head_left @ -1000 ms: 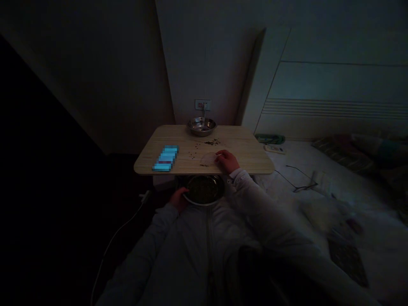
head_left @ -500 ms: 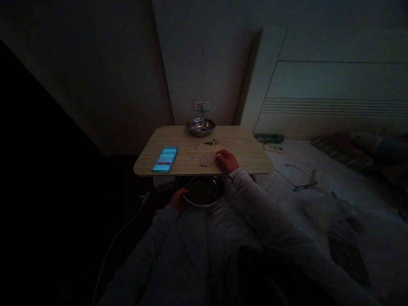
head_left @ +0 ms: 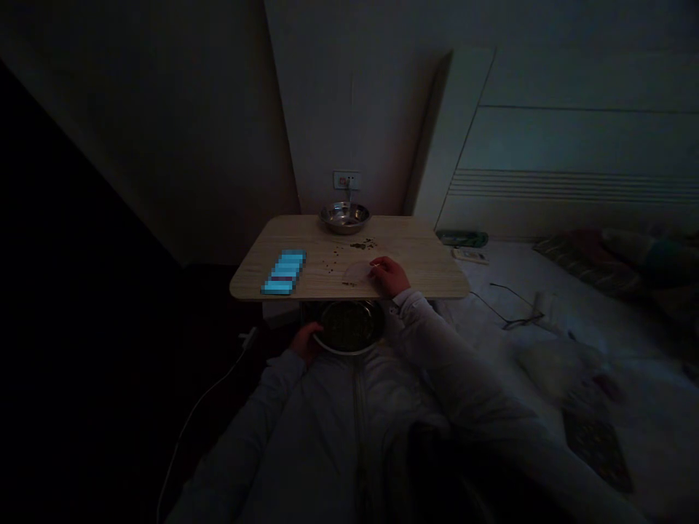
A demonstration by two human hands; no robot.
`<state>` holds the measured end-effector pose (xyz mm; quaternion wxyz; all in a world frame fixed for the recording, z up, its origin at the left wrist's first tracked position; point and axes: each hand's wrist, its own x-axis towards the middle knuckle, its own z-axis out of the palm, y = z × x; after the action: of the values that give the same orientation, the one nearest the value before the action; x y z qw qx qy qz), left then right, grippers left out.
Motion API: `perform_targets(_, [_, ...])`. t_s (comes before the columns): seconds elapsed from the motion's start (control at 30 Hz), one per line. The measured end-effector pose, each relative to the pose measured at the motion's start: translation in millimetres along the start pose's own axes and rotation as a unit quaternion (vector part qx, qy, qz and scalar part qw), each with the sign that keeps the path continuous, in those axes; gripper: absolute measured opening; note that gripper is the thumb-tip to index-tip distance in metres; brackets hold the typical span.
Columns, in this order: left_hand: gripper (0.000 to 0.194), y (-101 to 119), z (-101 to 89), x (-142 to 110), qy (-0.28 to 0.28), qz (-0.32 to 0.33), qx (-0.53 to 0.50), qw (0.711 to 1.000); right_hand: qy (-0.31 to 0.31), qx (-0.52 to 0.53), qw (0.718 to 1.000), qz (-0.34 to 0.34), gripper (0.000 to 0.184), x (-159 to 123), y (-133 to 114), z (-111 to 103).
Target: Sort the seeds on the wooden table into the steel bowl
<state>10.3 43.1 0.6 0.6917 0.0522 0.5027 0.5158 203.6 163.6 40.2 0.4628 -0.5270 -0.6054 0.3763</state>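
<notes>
My right hand (head_left: pixel 389 276) is closed on the edge of a thin, clear round disc, perhaps a plastic lid (head_left: pixel 357 272), held low over the wooden tabletop (head_left: pixel 420 247). Small dark bits (head_left: pixel 363 244) lie scattered on the wood beyond and left of the disc, with a few at its near edge. Under the table's front edge, my left hand (head_left: pixel 306 340) grips the rim of a metal bowl (head_left: pixel 349 352) on my lap. Dark greenish contents fill that bowl, too dim to make out.
A shiny steel bowl (head_left: pixel 344 218) stands at the table's back edge, below a wall socket (head_left: pixel 347 180). A lit phone (head_left: pixel 284 272) lies at the table's left. To the right is a bed (head_left: pixel 491 291) with a remote (head_left: pixel 470 255), a cable (head_left: pixel 518 320) and a plastic bag (head_left: pixel 562 367).
Both hands stay nearly where they were. The clear disc looks a little paler, and the view has shifted very slightly.
</notes>
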Motion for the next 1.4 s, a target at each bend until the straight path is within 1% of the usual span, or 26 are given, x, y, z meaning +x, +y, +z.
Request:
perform_targets(0.17, [0.028,0.1,0.6,-1.3,0.019,-0.006,0.011,1.0,-0.011,-0.03,0.999,-0.004,0.017,-0.8,-1.7,0.0])
perform_targets(0.37, [0.029,0.2,-1.1,1.0,0.004,-0.015,0.004,1.0,-0.024,-0.054,0.998,-0.013,0.016,-1.2,-1.5,0.7])
perform_targets(0.53, [0.029,-0.9,-4.7,5.9,0.0,-0.012,0.007,1.0,-0.053,-0.043,0.998,-0.011,0.016,-0.1,1.5,0.9])
perform_targets(0.63, [0.027,-1.7,-5.8,7.8,-0.014,-0.013,0.006,1.0,-0.048,-0.03,0.998,-0.007,0.015,0.5,2.1,0.6])
perform_targets(0.77, [0.022,-1.6,-4.9,7.6,-0.002,0.0,0.002,1.0,-0.045,0.005,0.999,0.005,0.015,0.5,0.1,-0.7])
perform_targets(0.93, [0.023,-1.2,-3.9,5.9,-0.003,-0.005,0.004,1.0,-0.078,0.029,0.996,0.023,0.013,-1.8,-3.2,-1.5])
perform_targets(1.1, [0.029,-0.7,-1.3,1.9,0.001,-0.009,0.0,1.0,-0.116,-0.008,0.993,0.02,0.013,-5.9,-4.7,0.9])
perform_targets(1.27, [0.027,0.2,0.0,-1.8,0.002,-0.01,0.006,1.0,-0.092,-0.065,0.994,0.003,0.013,-6.6,-6.4,1.6])
perform_targets(1.4, [0.027,-0.4,-1.5,0.3,0.005,-0.011,0.006,1.0,-0.076,-0.041,0.996,0.002,0.011,-4.4,-6.9,0.2])
